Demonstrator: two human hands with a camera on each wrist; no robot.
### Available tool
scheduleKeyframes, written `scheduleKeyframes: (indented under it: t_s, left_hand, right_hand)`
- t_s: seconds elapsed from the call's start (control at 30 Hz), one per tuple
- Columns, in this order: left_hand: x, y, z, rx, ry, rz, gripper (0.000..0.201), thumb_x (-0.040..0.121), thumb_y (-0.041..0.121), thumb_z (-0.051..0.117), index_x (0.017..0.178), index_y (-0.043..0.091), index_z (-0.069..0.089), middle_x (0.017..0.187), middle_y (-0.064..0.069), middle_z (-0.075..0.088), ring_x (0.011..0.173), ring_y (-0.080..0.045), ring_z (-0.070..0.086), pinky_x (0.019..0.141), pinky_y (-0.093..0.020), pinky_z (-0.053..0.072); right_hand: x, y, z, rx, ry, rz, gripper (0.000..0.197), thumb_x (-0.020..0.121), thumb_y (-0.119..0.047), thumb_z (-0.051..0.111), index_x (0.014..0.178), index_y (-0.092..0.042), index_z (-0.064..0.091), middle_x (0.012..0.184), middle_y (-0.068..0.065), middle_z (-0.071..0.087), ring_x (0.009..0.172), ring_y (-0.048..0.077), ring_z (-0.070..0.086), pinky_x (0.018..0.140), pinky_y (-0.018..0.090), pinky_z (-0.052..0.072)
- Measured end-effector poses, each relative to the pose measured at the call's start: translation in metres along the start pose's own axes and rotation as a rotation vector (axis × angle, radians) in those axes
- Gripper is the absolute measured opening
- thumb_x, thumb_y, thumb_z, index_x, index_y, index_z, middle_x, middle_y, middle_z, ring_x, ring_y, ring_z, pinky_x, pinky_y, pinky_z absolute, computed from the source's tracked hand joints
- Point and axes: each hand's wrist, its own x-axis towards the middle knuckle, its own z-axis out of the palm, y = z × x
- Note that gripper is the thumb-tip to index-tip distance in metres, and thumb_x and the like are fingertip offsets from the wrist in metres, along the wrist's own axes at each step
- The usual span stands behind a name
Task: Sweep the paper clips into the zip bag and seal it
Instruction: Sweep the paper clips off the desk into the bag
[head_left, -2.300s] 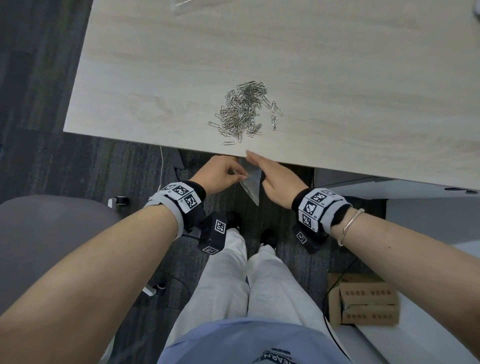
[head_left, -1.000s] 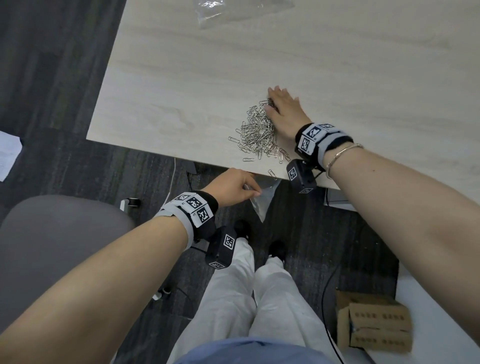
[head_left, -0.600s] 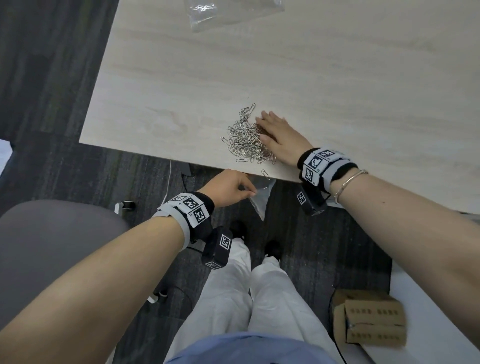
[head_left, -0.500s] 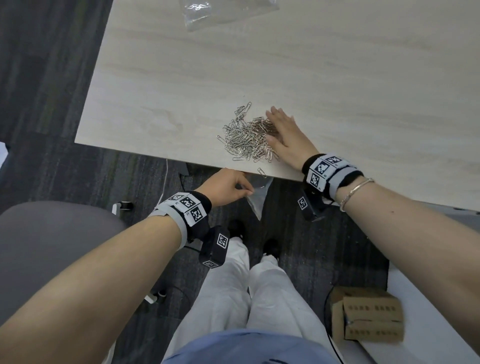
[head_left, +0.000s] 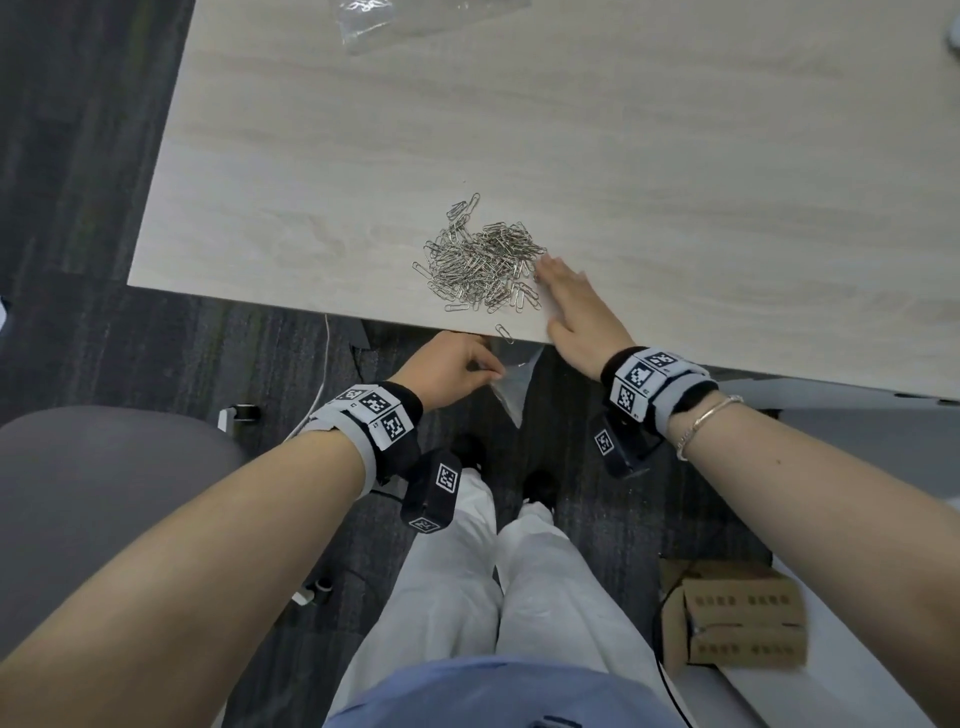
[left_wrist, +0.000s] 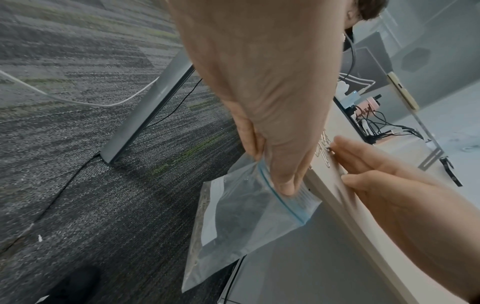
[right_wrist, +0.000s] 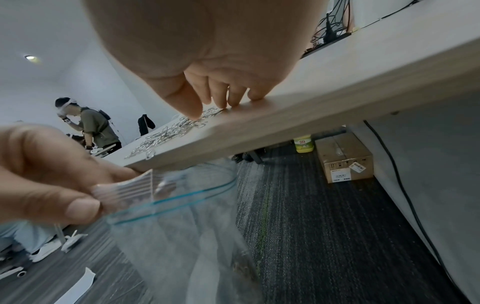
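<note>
The paper clips lie heaped on the table near its front edge, at about ten o'clock from the right hand, whose straight, close-set fingers rest flat on the wood and touch the heap's right rim. One stray clip sits at the very edge, at six o'clock from the heap. Just below it, under the edge, the left hand pinches the zip bag by its top strip between thumb and forefinger, so it hangs mouth-up. Half a second ago the right hand lay further into the heap; it now sits nearer the edge, and the clips are spread wider to the left. The bag is clear, with a blue zip line and a white panel.
</note>
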Motion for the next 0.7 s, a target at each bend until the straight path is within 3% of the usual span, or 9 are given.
scheduleKeyframes:
  t_s: [0.17,0.3,0.5,0.7]
  left_hand:
    - [0.001,-0.003,0.002,0.003,0.041,0.003,0.015,0.084,0.021,0.069,0.095,0.016,0.076,0.081,0.009,0.065,0.077,-0.006,0.055,0.072,-0.018,0.037]
    - [0.001,-0.002,0.001,0.005,0.042,0.009,0.015,0.084,0.021,0.068,0.094,0.014,0.076,0.084,-0.002,0.069,0.075,-0.01,0.056,0.071,-0.021,0.038]
    - [0.0,-0.004,0.002,-0.002,0.034,0.003,0.013,0.083,0.019,0.068,0.092,0.013,0.076,0.088,-0.003,0.072,0.083,-0.016,0.064,0.08,-0.031,0.049]
    - [0.0,-0.006,0.003,0.007,0.011,0.009,0.012,0.083,0.02,0.069,0.091,0.016,0.075,0.091,-0.002,0.072,0.087,-0.016,0.064,0.083,-0.036,0.05]
  right_hand:
    - [-0.007,0.001,0.015,-0.107,-0.017,-0.098,0.065,0.087,0.0,0.038,0.148,-0.012,0.018,0.158,0.009,0.007,0.147,0.02,0.003,0.115,0.028,-0.009]
    - [-0.018,0.001,0.024,-0.135,-0.043,-0.171,0.059,0.091,-0.003,0.036,0.148,-0.01,0.021,0.157,0.008,0.011,0.146,0.018,0.006,0.116,0.026,-0.006]
    - [-0.035,-0.007,0.035,-0.105,-0.121,-0.27,0.059,0.088,0.001,0.038,0.145,-0.008,0.027,0.156,0.008,0.017,0.146,0.017,0.011,0.116,0.024,-0.002]
    - [-0.043,-0.01,0.036,-0.064,-0.094,-0.252,0.059,0.085,0.005,0.039,0.142,-0.008,0.035,0.153,0.009,0.027,0.144,0.019,0.02,0.118,0.024,0.003]
